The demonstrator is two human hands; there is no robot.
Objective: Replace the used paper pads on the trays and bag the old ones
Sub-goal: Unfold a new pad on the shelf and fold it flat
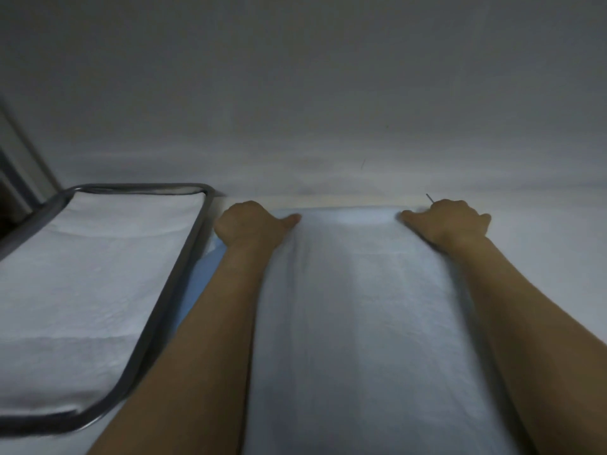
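A pale white-blue paper pad (358, 307) lies stretched out in front of me, running from the bottom edge to the wall. My left hand (253, 224) grips its far left corner with curled fingers and the thumb on top. At the far right corner my right hand (451, 221) pinches the pad the same way. A blue underside (203, 267) of the pad shows beside my left forearm. Whatever lies beneath the pad is hidden. To the left sits a grey-rimmed tray (184, 267) lined with a white pad (85, 274).
A plain pale wall (312, 93) rises straight behind the pad's far edge. A dark frame (19, 159) stands at the far left behind the tray. The picture is blurred.
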